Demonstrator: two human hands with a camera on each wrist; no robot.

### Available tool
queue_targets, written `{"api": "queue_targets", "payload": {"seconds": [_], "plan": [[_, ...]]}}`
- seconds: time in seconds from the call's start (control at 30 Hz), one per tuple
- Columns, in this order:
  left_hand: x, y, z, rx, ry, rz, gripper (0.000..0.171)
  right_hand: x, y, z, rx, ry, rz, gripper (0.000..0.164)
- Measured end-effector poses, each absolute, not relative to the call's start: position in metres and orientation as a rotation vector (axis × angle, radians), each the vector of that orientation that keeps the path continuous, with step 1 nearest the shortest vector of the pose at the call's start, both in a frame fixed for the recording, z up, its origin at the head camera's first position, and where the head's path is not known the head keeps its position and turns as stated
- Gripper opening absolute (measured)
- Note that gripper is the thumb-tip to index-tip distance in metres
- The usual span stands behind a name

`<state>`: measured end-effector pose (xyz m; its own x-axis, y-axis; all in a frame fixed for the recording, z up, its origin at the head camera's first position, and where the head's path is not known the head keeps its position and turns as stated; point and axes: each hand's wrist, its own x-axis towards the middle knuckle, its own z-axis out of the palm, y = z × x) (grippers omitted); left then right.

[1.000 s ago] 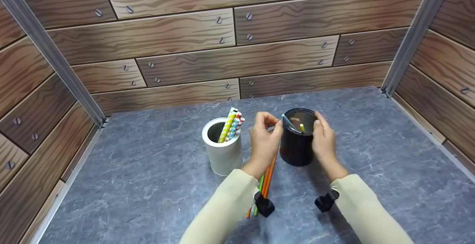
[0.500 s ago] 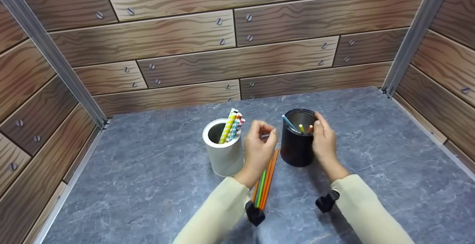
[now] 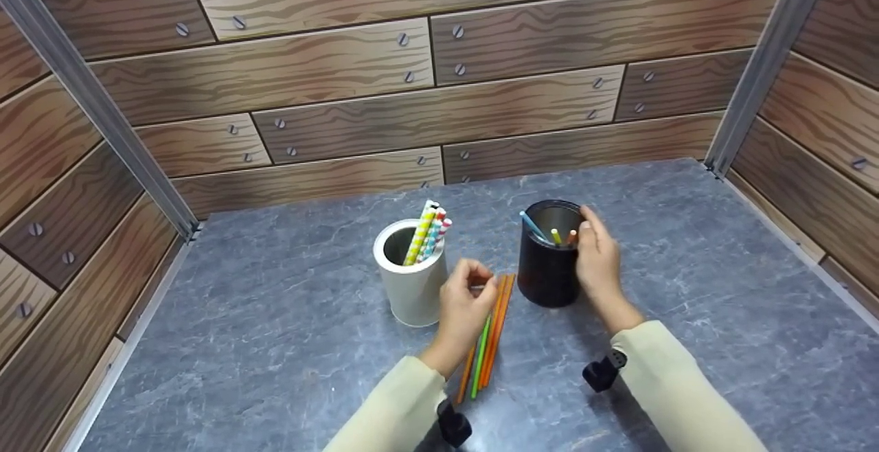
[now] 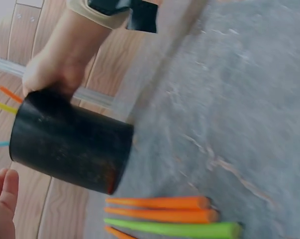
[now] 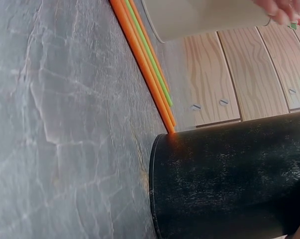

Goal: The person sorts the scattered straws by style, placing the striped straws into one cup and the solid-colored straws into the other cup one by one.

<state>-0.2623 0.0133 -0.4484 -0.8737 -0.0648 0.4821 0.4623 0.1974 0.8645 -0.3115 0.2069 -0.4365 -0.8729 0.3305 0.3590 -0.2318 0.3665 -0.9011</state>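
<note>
My right hand [image 3: 599, 263] grips the right side of a black cup [image 3: 548, 277], which stands upright. Blue [image 3: 532, 225], yellow [image 3: 555, 236] and orange straws [image 3: 572, 235] poke out of the cup. On the tabletop to its left lies a bundle of plain straws, several orange straws [image 3: 496, 335] and a green straw [image 3: 478, 363]. Over the upper left of this bundle is my left hand [image 3: 463, 318], fingers loosely bent, with nothing visible between them. In the left wrist view its fingers [image 4: 9, 191] show only at the edge.
A white cup [image 3: 415, 297] stands left of my left hand, holding several striped paper straws [image 3: 424, 235]. The grey marbled tabletop [image 3: 275, 342] meets wood-patterned walls [image 3: 343, 108] at the back and sides.
An orange straw has appeared inside the black cup. My left hand has drawn away from the cup's rim, down and left to the loose straws. The right hand has stayed on the cup.
</note>
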Motion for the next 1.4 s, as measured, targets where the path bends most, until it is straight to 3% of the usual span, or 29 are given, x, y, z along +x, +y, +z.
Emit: {"api": "queue_targets", "payload": {"seconds": [0.7, 1.4], "plan": [[-0.265, -0.009, -0.486, -0.3, -2.535, -1.281, 0.01, -0.311, 0.206, -0.436, -0.1, -2.14, 1.517, 0.041], [-0.269, -0.005, -0.495, -0.31, -2.698, -0.995, 0.012, -0.311, 0.205, -0.437, -0.087, -2.109, 1.522, 0.04]]}}
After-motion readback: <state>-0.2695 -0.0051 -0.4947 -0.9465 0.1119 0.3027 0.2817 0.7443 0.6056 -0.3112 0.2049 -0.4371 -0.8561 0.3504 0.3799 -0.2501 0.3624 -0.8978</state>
